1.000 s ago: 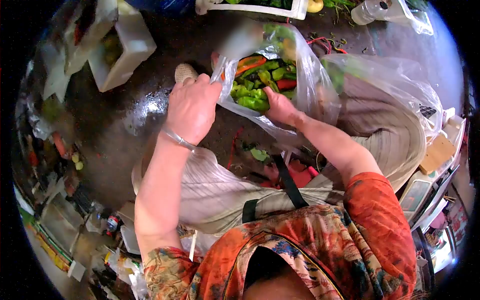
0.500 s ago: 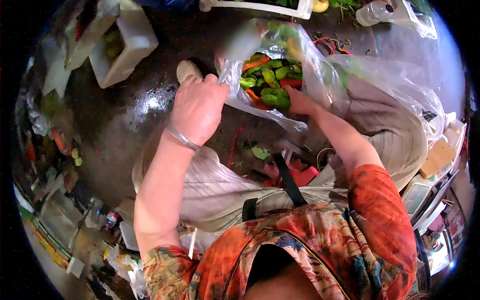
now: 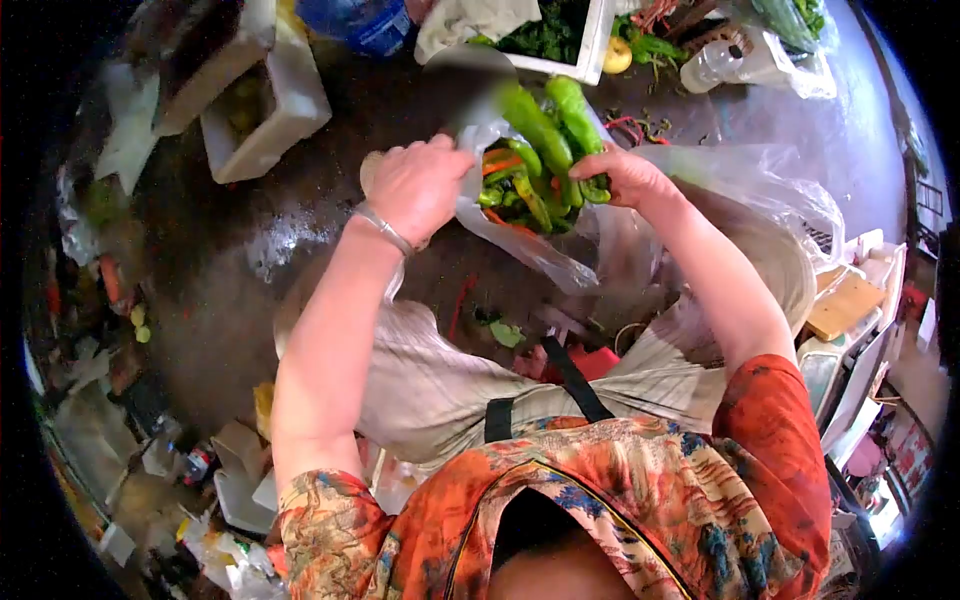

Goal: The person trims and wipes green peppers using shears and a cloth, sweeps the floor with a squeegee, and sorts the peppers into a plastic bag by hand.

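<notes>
A clear plastic bag point(image 3: 548, 262) stands open between my knees, with green and red peppers point(image 3: 518, 190) inside. My left hand point(image 3: 418, 190) is closed on the left edge of the bag's mouth. At the bag's right side my right hand point(image 3: 625, 178) holds green peppers point(image 3: 572, 118) by their lower ends, between thumb and fingers. These peppers are long and rise above the bag's opening. A blurred patch hides part of the view just above the bag.
White foam boxes stand at the upper left point(image 3: 268, 125) and top point(image 3: 590, 45). A plastic bottle point(image 3: 712, 66) lies at the upper right. Another clear bag point(image 3: 765, 190) covers my right knee. A brown block point(image 3: 845, 305) rests on the scale at the right.
My right hand has come up from inside the bag with long green peppers in it. My left hand has shifted slightly right and still grips the bag edge. The whole view has moved a little.
</notes>
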The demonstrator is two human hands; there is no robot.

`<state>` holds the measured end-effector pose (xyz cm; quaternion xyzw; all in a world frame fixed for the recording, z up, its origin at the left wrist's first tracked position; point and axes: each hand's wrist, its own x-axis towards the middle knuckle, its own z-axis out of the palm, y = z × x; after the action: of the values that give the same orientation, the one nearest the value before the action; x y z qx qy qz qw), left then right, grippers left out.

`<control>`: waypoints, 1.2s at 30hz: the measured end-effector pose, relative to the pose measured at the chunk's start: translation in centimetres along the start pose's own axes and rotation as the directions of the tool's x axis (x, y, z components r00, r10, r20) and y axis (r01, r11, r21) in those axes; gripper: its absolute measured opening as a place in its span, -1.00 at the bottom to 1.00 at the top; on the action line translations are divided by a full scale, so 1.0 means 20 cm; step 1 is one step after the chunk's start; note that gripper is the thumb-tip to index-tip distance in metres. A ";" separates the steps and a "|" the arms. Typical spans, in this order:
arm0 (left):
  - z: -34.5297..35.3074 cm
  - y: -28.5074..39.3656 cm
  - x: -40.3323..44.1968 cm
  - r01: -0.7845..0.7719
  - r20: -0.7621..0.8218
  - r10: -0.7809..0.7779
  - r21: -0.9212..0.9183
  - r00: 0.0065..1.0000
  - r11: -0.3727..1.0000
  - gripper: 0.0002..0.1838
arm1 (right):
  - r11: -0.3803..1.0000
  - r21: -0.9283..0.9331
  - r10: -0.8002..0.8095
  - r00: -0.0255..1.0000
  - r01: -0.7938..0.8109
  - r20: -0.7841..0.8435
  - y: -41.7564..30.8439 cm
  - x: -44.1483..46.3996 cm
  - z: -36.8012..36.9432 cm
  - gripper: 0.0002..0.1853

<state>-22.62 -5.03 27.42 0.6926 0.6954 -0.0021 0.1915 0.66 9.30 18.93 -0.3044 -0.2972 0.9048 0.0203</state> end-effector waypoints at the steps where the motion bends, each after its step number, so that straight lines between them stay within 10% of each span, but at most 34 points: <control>1: -0.03 0.02 0.01 0.000 -0.024 0.000 0.008 1.000 1.000 -0.73 | 1.000 0.014 -0.007 0.997 0.006 0.076 -0.07 -0.03 0.03 -0.41; 5: -0.11 0.14 0.08 -0.038 0.045 0.146 -0.855 0.988 0.518 -0.30 | 0.994 0.083 -0.082 0.991 0.074 0.102 -0.23 -0.21 0.20 -0.43; 9: -0.14 0.30 0.09 -0.116 -0.097 0.197 -0.989 0.976 0.088 -0.17 | 0.950 0.287 -0.182 0.965 0.123 0.189 -0.25 -0.32 0.31 -0.44; 20: -0.28 0.24 0.02 -0.102 -0.096 -0.092 -0.993 0.991 -0.066 -0.65 | 0.942 0.257 -0.264 0.947 0.213 0.182 -0.29 -0.28 0.30 -0.41; 30: -0.19 0.23 0.12 -0.255 -0.218 -0.278 -0.962 0.936 -0.102 -0.66 | 0.950 0.103 -0.309 0.926 0.293 0.218 -0.30 -0.28 0.36 -0.28; 36: -0.21 0.25 0.10 -0.200 -0.140 -0.178 -0.900 0.974 -0.386 -0.70 | 0.952 0.073 -0.305 0.924 0.296 0.231 -0.30 -0.26 0.38 -0.24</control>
<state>-18.86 -1.67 32.11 0.2236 0.3935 0.6584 0.6014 -0.22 9.10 29.99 -0.1433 -0.3238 0.9264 0.1282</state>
